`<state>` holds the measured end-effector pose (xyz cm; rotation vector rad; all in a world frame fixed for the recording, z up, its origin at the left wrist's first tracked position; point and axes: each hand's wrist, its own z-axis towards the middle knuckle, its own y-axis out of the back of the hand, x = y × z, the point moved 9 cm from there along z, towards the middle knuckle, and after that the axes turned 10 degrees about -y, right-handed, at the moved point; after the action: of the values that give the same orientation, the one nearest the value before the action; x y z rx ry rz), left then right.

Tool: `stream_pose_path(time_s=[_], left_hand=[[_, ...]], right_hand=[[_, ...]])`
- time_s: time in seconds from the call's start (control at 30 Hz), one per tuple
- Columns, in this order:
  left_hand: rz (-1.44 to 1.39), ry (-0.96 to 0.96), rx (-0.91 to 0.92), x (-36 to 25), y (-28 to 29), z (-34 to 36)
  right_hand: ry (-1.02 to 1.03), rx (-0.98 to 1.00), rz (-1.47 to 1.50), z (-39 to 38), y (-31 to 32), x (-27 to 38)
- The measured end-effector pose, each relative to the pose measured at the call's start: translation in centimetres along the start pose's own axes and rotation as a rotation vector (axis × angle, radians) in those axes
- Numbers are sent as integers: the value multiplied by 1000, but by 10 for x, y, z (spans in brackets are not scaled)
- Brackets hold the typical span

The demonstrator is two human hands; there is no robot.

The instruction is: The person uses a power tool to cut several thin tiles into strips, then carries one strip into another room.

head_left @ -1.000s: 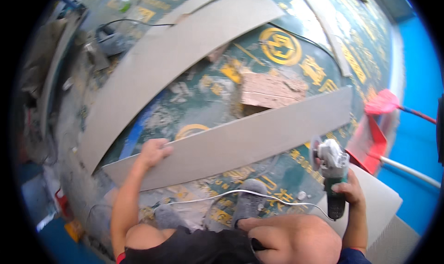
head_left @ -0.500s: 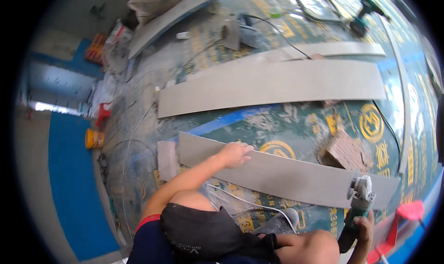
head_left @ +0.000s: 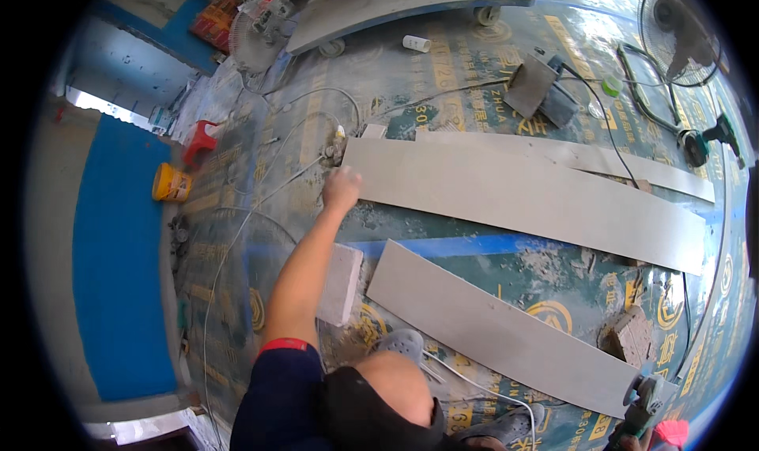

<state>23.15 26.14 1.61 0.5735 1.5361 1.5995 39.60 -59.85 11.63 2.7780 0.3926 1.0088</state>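
Observation:
My left hand [head_left: 342, 188] is curled at the left end of a long grey tile strip [head_left: 514, 190], its fingertips partly hidden at the edge. At the lower right, my right hand [head_left: 645, 438], mostly cut off by the frame's rim, holds a green and silver angle grinder [head_left: 647, 400]. The grinder's head is over the right end of a nearer, shorter tile strip [head_left: 490, 324], which slants across the floor in front of my legs. A pale block [head_left: 341, 285] lies under the left forearm's right side, and a rough brick-like block [head_left: 630, 334] sits behind the shorter strip.
Another thin strip [head_left: 664, 174] lies behind the long one. Farther off are a wheeled board [head_left: 411, 12], a white cylinder [head_left: 417, 44], a green power tool [head_left: 711, 140] and a fan [head_left: 678, 32]. A white cable [head_left: 482, 364] runs by my shoes; a yellow bucket [head_left: 171, 183] stands left.
My left hand has left the shorter tile strip and reached forward and left to the long strip's end. The view has shifted and turned; the grinder remains in my right hand.

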Motion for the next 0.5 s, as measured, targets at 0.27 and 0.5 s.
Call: stream_pose_path(time_s=[0.27,0.5], left_hand=[[-165,364,201,89,-106,97],[-314,368,59,117,-127,87]], right_hand=[[-47,-97,-137,-73,3,46],[-58,12,-325,-114,-63,90]])
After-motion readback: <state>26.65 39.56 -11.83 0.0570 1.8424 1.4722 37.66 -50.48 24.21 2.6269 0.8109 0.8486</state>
